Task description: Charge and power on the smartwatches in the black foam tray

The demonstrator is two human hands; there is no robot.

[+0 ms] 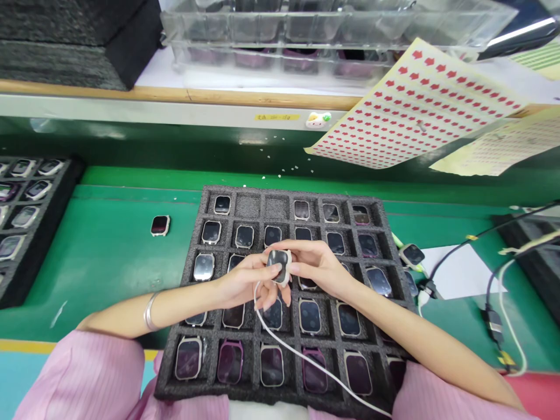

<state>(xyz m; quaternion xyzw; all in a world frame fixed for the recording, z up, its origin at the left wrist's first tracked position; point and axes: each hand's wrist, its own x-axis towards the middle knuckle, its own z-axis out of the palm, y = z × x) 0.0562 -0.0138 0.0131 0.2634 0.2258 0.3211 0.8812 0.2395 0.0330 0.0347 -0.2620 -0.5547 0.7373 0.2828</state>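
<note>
Over the middle of a black foam tray (pixel 250 205), a smartwatch case (pixel 277 263) with a pale frame and dark screen is held between both hands. My left hand (pixel 249 281) grips it from the left, thumb on the screen. Fingers of my right hand (pixel 312 262) close on its right and upper edge. A white cable (pixel 301 354) runs from beneath the left fingers down to the lower right; its upper end is hidden. Many strapless watch cases, such as a purple one (pixel 230 361), lie in the tray's compartments around the hands.
One watch case (pixel 160 225) lies alone on the green mat (pixel 126 256). Another foam tray (pixel 39 251) stands left. To the right are a watch (pixel 412 254), white paper (pixel 464 271) and black cables (pixel 493 324). A red-arrow sticker sheet (pixel 406 111) hangs from the shelf (pixel 210 96).
</note>
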